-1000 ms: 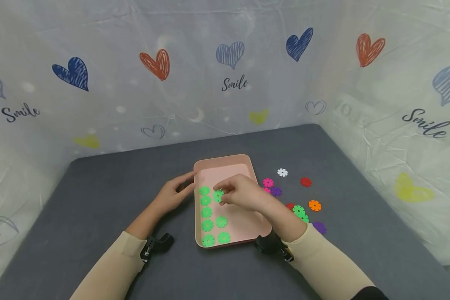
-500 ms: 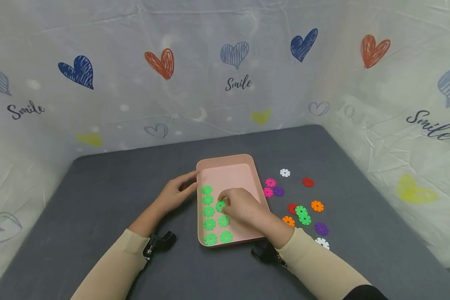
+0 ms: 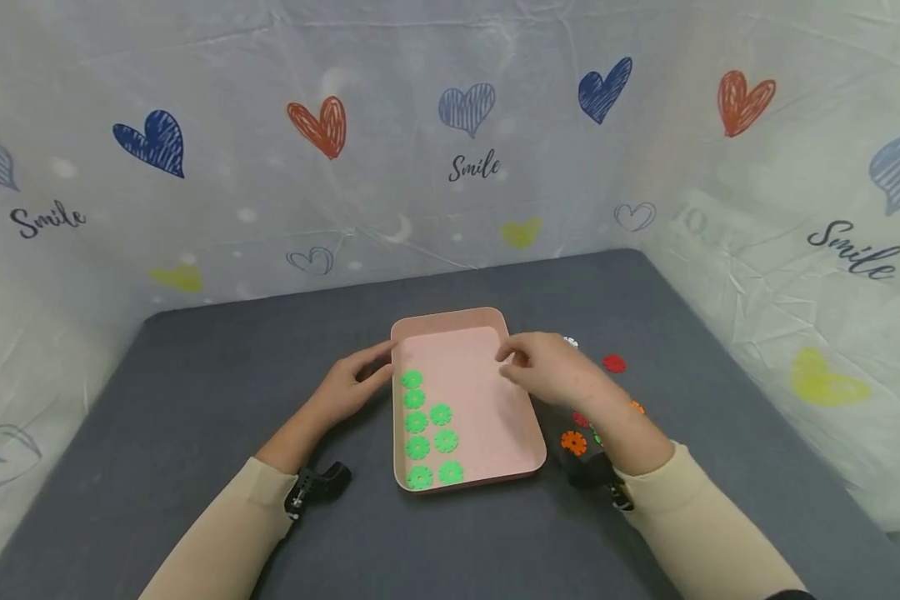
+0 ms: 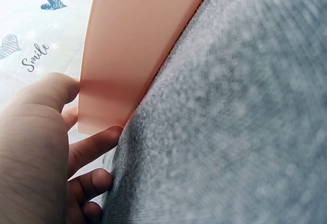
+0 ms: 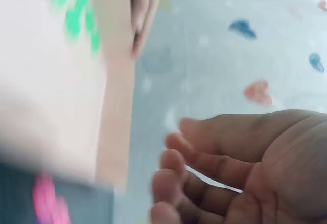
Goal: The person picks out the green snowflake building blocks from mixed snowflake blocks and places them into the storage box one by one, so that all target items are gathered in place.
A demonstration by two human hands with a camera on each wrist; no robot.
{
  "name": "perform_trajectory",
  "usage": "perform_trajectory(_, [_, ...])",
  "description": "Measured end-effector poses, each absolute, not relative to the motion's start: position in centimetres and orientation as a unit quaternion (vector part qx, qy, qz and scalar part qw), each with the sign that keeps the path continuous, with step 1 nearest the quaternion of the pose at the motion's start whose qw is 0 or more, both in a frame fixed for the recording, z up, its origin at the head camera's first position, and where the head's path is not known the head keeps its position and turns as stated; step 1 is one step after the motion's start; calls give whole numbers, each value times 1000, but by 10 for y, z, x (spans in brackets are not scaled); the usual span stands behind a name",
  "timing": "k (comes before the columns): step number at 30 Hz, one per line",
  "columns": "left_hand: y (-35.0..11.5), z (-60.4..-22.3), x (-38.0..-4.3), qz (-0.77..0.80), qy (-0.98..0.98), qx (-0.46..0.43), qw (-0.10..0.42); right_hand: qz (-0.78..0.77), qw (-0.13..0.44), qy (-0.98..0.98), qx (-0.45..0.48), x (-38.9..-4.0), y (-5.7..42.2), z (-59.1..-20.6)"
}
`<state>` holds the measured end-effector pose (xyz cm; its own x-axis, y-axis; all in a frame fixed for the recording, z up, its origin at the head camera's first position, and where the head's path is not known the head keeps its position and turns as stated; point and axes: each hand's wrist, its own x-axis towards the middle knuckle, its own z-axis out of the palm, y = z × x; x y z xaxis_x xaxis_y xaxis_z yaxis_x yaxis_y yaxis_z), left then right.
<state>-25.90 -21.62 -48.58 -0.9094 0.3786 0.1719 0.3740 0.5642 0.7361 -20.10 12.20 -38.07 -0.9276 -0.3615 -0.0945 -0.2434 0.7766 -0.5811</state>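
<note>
A pink rectangular tray [image 3: 480,392] lies on the table, with several green notched plastic discs [image 3: 417,422] in two columns along its left side. My left hand [image 3: 348,387] touches the tray's left wall; in the left wrist view its fingertips [image 4: 107,137] meet the outside of that wall. Over the tray's right rim hovers my right hand [image 3: 551,367], its fingers loosely bent. Nothing shows between those fingers in the right wrist view, where the hand [image 5: 230,168] is apart from the tray. Pink discs [image 5: 46,201] appear there, blurred, beside the tray.
Loose discs lie right of the tray, among them a red disc [image 3: 613,363], an orange disc [image 3: 573,442] and a white disc [image 3: 571,342]; my right arm hides others. A dark grey cloth [image 3: 270,333] covers the table. A printed curtain [image 3: 390,183] stands behind.
My right hand set a green disc lower in the second column, let go, and moved right to the tray's right rim. The left hand has stayed at the left wall.
</note>
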Motion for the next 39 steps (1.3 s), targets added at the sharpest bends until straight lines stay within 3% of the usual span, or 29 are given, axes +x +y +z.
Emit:
perform_trajectory(10, [-216,-488,-260,407,888,215,0,-144,205,959,-132,-182,202,-397])
perform_trajectory(17, [-216,-488,-260,410,887,213,2,-188,176,959,-118,-178,212,-418])
perform_trajectory(29, [-217,-490,-260,410,888,208,8,-336,152,922,-118,-195,219,-423])
perform_trajectory(39, [-217,-491,-261,401,891,212,-3,-444,146,882,-58,-208,212,-416])
